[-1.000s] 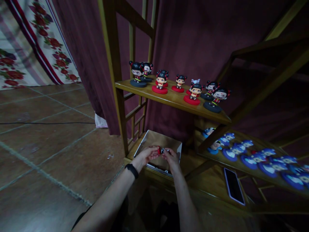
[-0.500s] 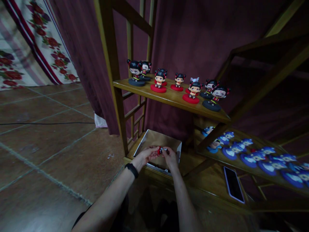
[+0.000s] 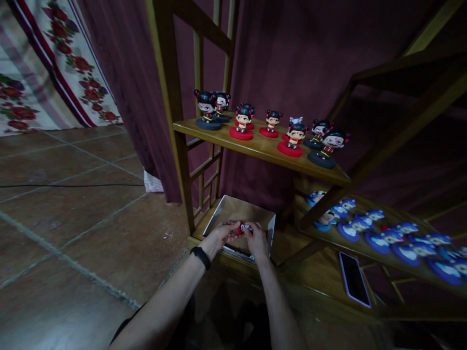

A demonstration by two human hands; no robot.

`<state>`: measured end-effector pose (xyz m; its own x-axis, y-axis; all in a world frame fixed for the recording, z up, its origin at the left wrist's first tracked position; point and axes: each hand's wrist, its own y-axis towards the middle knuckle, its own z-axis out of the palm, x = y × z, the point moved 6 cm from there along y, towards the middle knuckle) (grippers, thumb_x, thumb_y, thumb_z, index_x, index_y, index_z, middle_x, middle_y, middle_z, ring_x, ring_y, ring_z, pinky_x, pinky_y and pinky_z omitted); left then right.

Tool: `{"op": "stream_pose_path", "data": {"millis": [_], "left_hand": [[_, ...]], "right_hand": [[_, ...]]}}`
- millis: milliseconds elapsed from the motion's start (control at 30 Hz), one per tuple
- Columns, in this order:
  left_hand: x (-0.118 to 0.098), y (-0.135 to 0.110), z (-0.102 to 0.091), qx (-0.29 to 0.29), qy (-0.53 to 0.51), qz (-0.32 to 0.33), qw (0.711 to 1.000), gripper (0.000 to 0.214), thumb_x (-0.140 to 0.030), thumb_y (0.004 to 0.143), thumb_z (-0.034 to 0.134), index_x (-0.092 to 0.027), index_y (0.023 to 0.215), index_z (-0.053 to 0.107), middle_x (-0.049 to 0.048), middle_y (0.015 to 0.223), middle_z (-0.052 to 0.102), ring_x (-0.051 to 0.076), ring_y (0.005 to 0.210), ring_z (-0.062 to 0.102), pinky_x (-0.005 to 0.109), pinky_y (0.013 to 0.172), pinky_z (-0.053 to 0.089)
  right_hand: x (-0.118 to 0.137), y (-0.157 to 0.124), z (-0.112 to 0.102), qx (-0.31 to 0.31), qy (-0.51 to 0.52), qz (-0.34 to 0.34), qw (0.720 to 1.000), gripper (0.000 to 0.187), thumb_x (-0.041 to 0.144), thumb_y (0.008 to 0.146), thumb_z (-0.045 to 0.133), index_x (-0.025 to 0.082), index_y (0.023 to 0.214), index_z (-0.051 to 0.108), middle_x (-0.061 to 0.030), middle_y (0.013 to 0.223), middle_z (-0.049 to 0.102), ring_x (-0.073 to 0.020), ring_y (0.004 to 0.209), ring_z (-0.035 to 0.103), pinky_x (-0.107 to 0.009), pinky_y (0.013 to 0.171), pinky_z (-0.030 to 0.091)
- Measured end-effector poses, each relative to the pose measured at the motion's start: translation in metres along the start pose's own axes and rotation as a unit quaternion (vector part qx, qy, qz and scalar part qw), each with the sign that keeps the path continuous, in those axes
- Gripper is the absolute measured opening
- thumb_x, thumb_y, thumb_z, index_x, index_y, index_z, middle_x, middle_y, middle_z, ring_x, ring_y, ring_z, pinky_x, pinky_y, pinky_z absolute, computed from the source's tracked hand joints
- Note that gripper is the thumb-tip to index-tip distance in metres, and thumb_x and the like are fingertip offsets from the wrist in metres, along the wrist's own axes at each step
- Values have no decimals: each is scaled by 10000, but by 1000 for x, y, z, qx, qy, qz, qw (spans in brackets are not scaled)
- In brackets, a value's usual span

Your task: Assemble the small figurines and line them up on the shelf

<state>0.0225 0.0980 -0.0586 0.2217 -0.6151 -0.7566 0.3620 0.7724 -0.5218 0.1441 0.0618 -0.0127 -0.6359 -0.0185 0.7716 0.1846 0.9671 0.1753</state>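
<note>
Both hands meet over an open cardboard box [image 3: 248,210] on the lower wooden board. My left hand [image 3: 223,234], with a dark band on its wrist, is closed on the red part of a small figurine [image 3: 242,228]. From the other side, the fingers of my right hand [image 3: 257,239] pinch the figurine's pale and dark end. Fingers cover much of it, so its details are hard to make out. On the shelf [image 3: 255,148] above stand several black-haired figurines [image 3: 242,121], some on red bases and some on dark ones.
Several blue-based figurines [image 3: 355,224] line a shelf to the right. Below them a phone [image 3: 354,278] lies on the wood. A wooden post [image 3: 178,160] rises left of the box. Purple curtain [image 3: 277,63] hangs behind, and a black cable [image 3: 73,185] crosses the tiled floor.
The fingers of my right hand have shifted slightly on the figurine, and more of its pale end shows. My left hand keeps its hold. The view has moved a little.
</note>
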Motion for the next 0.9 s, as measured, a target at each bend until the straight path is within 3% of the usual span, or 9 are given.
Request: {"op": "stream_pose_path", "data": {"millis": [300, 533, 800, 900], "left_hand": [[0, -2, -6, -21, 9, 1, 1000, 300, -338, 610, 728, -103, 700, 565, 39, 563, 632, 125, 474, 602, 200, 470, 447], [1, -8, 1, -13, -37, 56, 998, 246, -272, 588, 748, -118, 624, 560, 26, 594, 637, 120, 534, 607, 268, 600, 515], [3, -6, 4, -60, -25, 122, 990, 241, -285, 579, 747, -113, 630, 586, 4, 571, 605, 89, 526, 573, 254, 585, 519], [1, -7, 7, -53, -11, 128, 990, 264, -298, 548, 760, -109, 621, 592, 4, 557, 599, 85, 508, 566, 235, 560, 509]], "right_hand": [[13, -6, 1, 16, -52, -69, 996, 218, 228, 799, 474, 217, 967, 613, -43, 907, 568, -162, 825, 564, -268, 742, 428], [13, -7, -4, -16, -88, -36, 995, 203, 250, 795, 494, 212, 943, 628, -49, 888, 592, -169, 805, 574, -264, 717, 412], [5, -7, -4, -37, -63, -13, 997, 200, 284, 794, 499, 199, 923, 627, -58, 879, 594, -167, 795, 577, -259, 701, 417], [5, -7, -4, -40, -52, -29, 997, 205, 275, 800, 485, 193, 935, 617, -62, 889, 585, -167, 805, 574, -261, 709, 423]]}}
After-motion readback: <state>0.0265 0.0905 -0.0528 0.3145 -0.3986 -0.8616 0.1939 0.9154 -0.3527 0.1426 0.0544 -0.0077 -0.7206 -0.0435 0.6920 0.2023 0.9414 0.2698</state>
